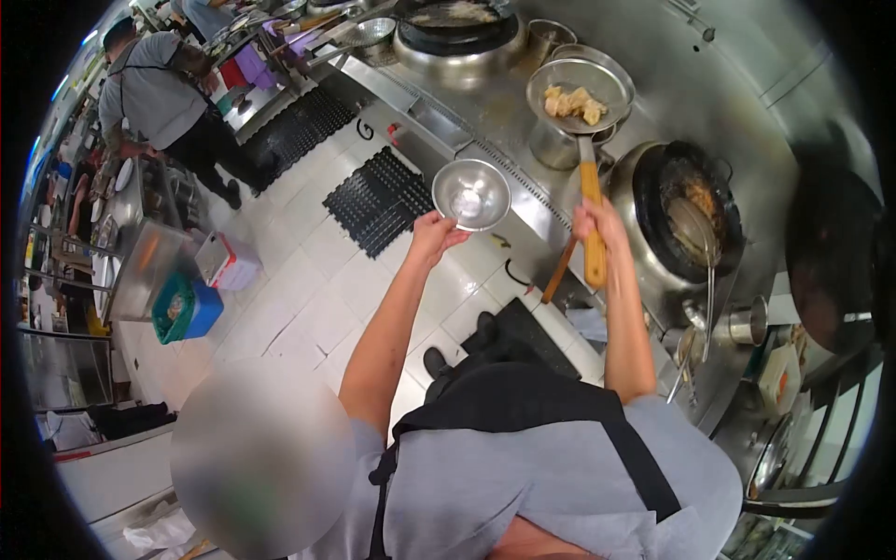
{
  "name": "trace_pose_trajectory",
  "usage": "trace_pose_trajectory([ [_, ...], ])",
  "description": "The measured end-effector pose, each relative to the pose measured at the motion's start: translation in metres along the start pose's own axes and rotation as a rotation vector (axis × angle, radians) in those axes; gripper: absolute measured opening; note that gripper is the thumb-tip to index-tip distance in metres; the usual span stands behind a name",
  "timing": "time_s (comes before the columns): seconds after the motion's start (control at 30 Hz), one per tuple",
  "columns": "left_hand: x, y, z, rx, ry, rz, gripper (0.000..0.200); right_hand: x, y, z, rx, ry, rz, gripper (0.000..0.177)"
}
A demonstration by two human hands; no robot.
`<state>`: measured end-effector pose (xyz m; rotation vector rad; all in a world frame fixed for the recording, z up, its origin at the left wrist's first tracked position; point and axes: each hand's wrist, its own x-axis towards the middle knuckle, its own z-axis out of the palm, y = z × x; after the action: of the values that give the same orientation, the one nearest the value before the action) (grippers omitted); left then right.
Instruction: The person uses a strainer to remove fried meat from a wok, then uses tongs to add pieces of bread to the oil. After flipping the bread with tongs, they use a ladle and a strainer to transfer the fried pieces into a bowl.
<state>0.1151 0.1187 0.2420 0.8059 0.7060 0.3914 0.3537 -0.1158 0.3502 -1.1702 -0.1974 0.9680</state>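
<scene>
My left hand (436, 237) grips the rim of a shiny metal bowl (450, 207), held out over the floor beside the stove's edge. No food can be made out inside it. Wrapped round a wooden handle, my right hand (602, 227) holds a mesh strainer (611, 91). Golden-brown pieces of fried food (574, 105) lie in its mesh, above a metal pot (554, 147). To the right of that hand sits a wok (669, 177) with dark, bubbling-looking contents and a second wire strainer (692, 227) resting in it.
Another wok (457, 35) sits on the stove's far end. Black rubber mats (381, 199) cover parts of the tiled floor. A person in a grey shirt (159, 89) stands at the left counter. A blue bin with a green liner (203, 311) stands on the floor.
</scene>
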Motion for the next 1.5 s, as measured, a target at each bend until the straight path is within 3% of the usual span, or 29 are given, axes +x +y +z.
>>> trace_pose_trajectory([
  [0.1, 0.059, 0.012, 0.035, -0.047, -0.042, 0.003, 0.013, -0.049, -0.013, 0.002, -0.170, -0.020, -0.036, 0.020],
  [0.3, 0.134, 0.026, 0.110, -0.079, -0.033, -0.021, 0.012, -0.084, -0.014, 0.008, -0.333, -0.006, -0.016, 0.063],
  [0.4, 0.154, 0.021, 0.128, -0.215, 0.003, -0.011, 0.017, -0.081, -0.019, 0.011, -0.496, 0.123, -0.087, 0.066],
  [0.43, 0.159, 0.021, 0.131, -0.216, 0.019, -0.012, 0.023, -0.078, -0.021, 0.002, -0.558, 0.126, -0.069, 0.066],
  [0.5, 0.165, 0.019, 0.132, -0.201, 0.046, 0.012, 0.027, -0.059, 0.000, -0.051, -0.733, 0.121, -0.234, 0.068],
  [0.57, 0.164, 0.015, 0.126, -0.191, 0.058, 0.016, 0.028, -0.059, -0.008, -0.048, -0.752, 0.146, -0.270, 0.069],
  [0.77, 0.136, 0.024, 0.096, -0.163, 0.007, 0.042, 0.020, -0.049, -0.044, -0.047, -0.444, 0.139, -0.196, 0.064],
  [0.87, 0.110, 0.038, 0.063, -0.175, -0.021, 0.056, 0.021, -0.026, -0.050, -0.050, -0.322, 0.151, -0.158, 0.042],
  [0.93, 0.091, 0.047, 0.039, -0.092, 0.022, 0.042, 0.019, -0.001, -0.041, -0.061, -0.276, 0.128, -0.137, 0.017],
  [1.03, 0.052, 0.060, -0.001, -0.021, 0.092, 0.050, 0.016, 0.039, -0.024, -0.089, -0.196, 0.044, -0.077, 0.013],
  [1.07, 0.037, 0.063, -0.018, -0.026, 0.093, 0.053, 0.016, 0.047, -0.018, -0.096, -0.206, 0.015, -0.022, 0.018],
  [1.13, 0.002, 0.070, -0.048, -0.031, 0.124, 0.049, 0.016, 0.043, -0.014, -0.080, -0.345, 0.086, 0.028, 0.013],
  [1.2, -0.033, 0.082, -0.078, -0.026, 0.184, 0.046, 0.015, 0.049, -0.009, -0.075, -0.711, 0.248, 0.010, 0.021],
  [1.23, -0.046, 0.084, -0.097, -0.037, 0.193, 0.058, 0.010, 0.059, -0.009, -0.084, -1.362, 0.327, -0.227, 0.027],
  [1.27, -0.057, 0.086, -0.113, -0.027, 0.213, 0.078, 0.009, 0.048, -0.016, -0.033, -1.867, 0.541, -0.456, 0.030],
  [1.33, -0.077, 0.093, -0.138, -0.002, 0.250, 0.118, 0.007, 0.039, -0.012, 0.088, -1.732, 0.423, -0.690, 0.028],
  [1.37, -0.077, 0.085, -0.162, 0.002, 0.231, 0.139, 0.010, 0.051, 0.016, 0.128, -1.458, 0.211, -0.787, 0.029],
  [1.4, -0.084, 0.089, -0.178, 0.062, 0.205, 0.114, 0.022, 0.053, 0.046, 0.186, -1.338, -0.010, -0.689, 0.031],
  [1.47, -0.100, 0.097, -0.208, -0.012, 0.189, 0.161, 0.022, 0.034, 0.108, 0.308, -1.254, -0.467, -0.638, 0.033],
  [1.5, -0.107, 0.105, -0.221, -0.030, 0.212, 0.136, 0.021, 0.026, 0.140, 0.355, -1.269, -0.583, -0.655, 0.032],
])
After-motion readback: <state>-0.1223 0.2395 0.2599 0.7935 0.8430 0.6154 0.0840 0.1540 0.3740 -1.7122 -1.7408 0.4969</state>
